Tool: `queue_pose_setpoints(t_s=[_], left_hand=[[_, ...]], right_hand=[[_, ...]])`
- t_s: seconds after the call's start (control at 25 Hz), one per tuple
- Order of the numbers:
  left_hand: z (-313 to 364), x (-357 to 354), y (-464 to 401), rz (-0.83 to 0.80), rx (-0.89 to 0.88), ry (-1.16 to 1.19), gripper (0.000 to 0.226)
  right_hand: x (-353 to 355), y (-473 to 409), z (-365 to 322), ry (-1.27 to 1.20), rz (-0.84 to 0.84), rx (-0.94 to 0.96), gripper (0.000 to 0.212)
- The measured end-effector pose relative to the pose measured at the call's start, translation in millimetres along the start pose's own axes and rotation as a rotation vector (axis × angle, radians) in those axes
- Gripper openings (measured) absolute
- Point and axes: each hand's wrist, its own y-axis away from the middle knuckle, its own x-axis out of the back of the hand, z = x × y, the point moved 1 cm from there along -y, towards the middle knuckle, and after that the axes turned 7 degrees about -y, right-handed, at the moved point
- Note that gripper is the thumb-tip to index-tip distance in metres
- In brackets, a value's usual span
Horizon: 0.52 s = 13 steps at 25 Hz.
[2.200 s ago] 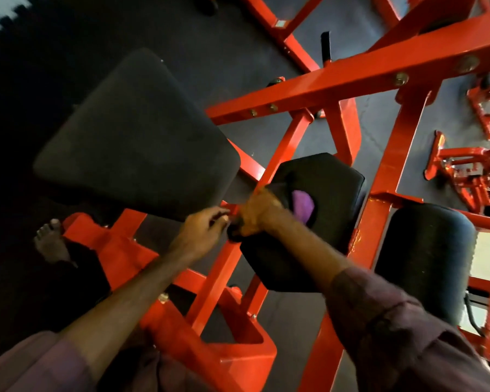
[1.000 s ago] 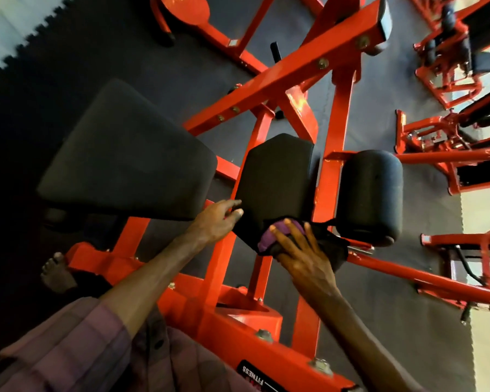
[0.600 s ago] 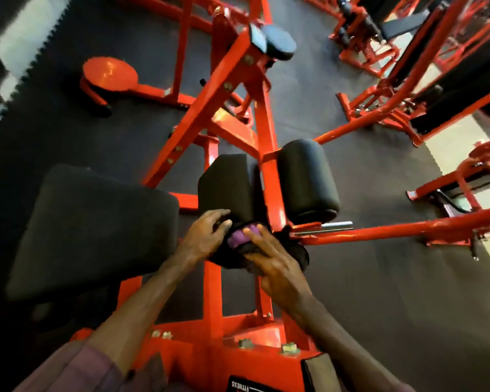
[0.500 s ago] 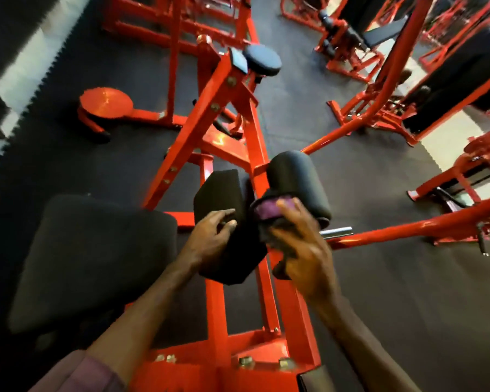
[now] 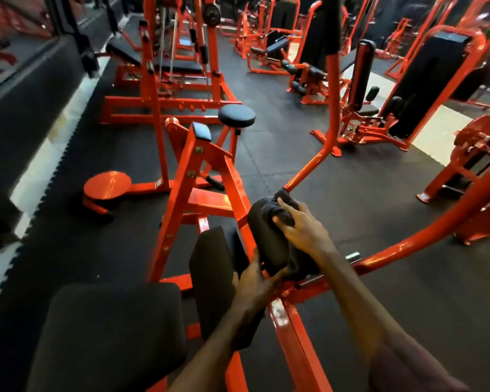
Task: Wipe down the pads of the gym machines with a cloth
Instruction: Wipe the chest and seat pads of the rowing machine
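Wiping the roller pad (image 5: 269, 244), the right hand (image 5: 303, 229) grips the cloth (image 5: 280, 209) atop it while the left hand (image 5: 252, 281) steadies it below, fingers extended; the flat pad (image 5: 212, 273) and seat (image 5: 111, 335) beside it may remain.

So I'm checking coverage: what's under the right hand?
The right hand presses a dark cloth onto the top of the roller pad. The pad surface beneath the cloth is hidden.

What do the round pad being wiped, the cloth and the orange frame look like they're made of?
The roller pad looks like foam under matte black vinyl or leatherette: rounded edges, dull sheen. The cloth under the right hand seems a soft dark fabric, since it bunches and folds. The frame looks like steel tube with glossy orange paint: sharp highlights and bolts show.
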Motion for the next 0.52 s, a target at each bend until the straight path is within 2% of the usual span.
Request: queue_pose_setpoints(t_s=[0.16, 0.36, 0.52], left_hand=[[-0.7, -10.0, 2.6, 0.074, 0.017, 0.011, 0.097], [-7.6, -10.1, -6.4, 0.049, 0.048, 0.255, 0.098], [-11.0, -17.1, -18.4, 0.12, 0.044, 0.326, 0.091]], right_hand=[[-0.1, -9.4, -1.0, -0.171, -0.011, -0.078, 0.059], [-14.3, 75.3, 15.3, -0.131, 0.095, 0.057, 0.062], [-9.4, 2.8, 6.6, -0.043, 0.045, -0.074, 0.055]])
